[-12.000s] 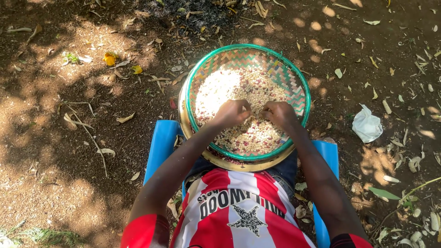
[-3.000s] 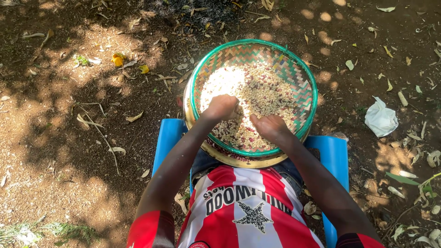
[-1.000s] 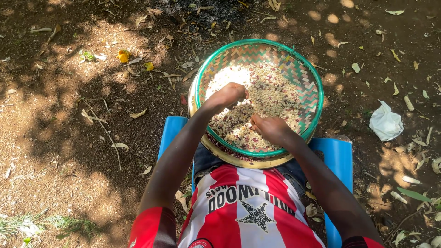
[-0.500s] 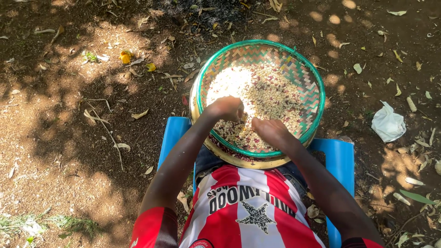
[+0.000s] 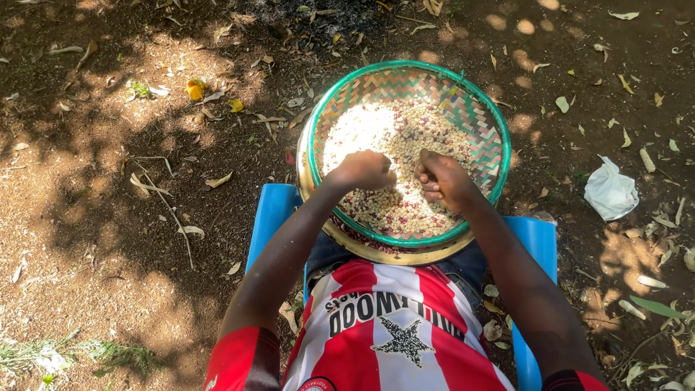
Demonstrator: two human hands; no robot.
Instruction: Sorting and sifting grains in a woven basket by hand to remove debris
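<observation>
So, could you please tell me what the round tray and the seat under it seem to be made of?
Tray: woven plant strips, matte, judging by the herringbone plaiting, with a green bound rim. Seat: probably plastic, smooth, glossy, uniformly blue.

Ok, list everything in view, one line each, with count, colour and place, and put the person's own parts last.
woven tray: one, tan weave with green rim, on the person's lap
metal basin: one, gold-coloured, edge showing beneath the tray
grains: a heap, pale and reddish, inside the tray
chair: one, blue, under the person
crumpled wrapper: one, white, on the soil to the right
yellow scrap: one, on the soil upper left
dry leaves: many, brown, scattered over the ground
shirt: one, red and white stripes
left hand: closed, in the grains
right hand: closed, in the grains
</observation>
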